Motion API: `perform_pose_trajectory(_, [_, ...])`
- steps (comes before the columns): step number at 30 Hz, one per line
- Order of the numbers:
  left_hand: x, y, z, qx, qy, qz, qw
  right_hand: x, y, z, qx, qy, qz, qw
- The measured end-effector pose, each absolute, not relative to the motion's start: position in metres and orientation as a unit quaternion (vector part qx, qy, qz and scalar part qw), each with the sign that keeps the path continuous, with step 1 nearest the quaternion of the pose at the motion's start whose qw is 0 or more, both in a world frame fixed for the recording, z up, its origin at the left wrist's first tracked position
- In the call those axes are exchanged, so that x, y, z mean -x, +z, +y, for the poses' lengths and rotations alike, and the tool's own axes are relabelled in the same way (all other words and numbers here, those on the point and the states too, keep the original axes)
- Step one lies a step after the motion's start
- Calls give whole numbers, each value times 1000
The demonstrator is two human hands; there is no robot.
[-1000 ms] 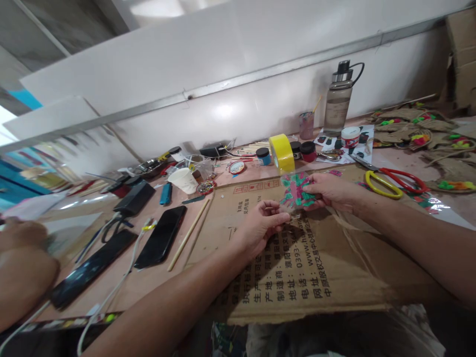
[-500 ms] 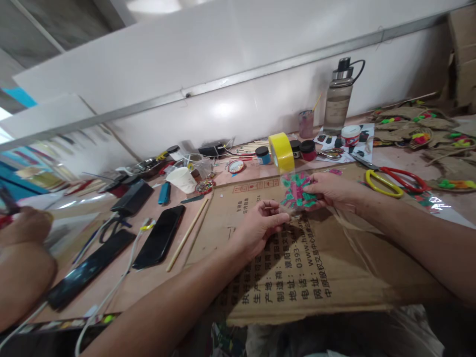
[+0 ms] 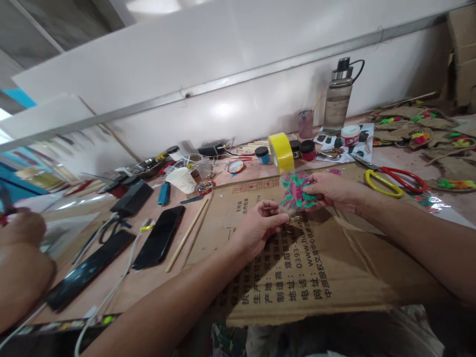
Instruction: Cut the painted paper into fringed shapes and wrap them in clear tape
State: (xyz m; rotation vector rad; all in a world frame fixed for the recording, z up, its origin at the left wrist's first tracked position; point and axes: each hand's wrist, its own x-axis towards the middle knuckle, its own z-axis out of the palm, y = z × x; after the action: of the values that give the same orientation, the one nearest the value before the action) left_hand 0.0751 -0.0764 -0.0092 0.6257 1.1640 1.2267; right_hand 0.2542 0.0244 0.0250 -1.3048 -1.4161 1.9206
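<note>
Both hands meet above the far edge of the flattened cardboard (image 3: 316, 267). The right hand (image 3: 330, 191) pinches a clear sheet with a green-and-pink pattern (image 3: 296, 192); the left hand (image 3: 258, 228) is closed, apparently pinching the sheet's lower edge. 1 yellow tape roll (image 3: 281, 152) stands just beyond.

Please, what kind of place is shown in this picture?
Probably a handicraft workbench. Small paint jars, yellow-and-red scissors and a yellow tape roll lie on the table, and both hands hold a painted pink-green piece.
</note>
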Motion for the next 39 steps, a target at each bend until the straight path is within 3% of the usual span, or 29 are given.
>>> perform_pose_trajectory(39, [-74,-8,-78,-285,530,515,610,-258,18,31,438,698,-528,205])
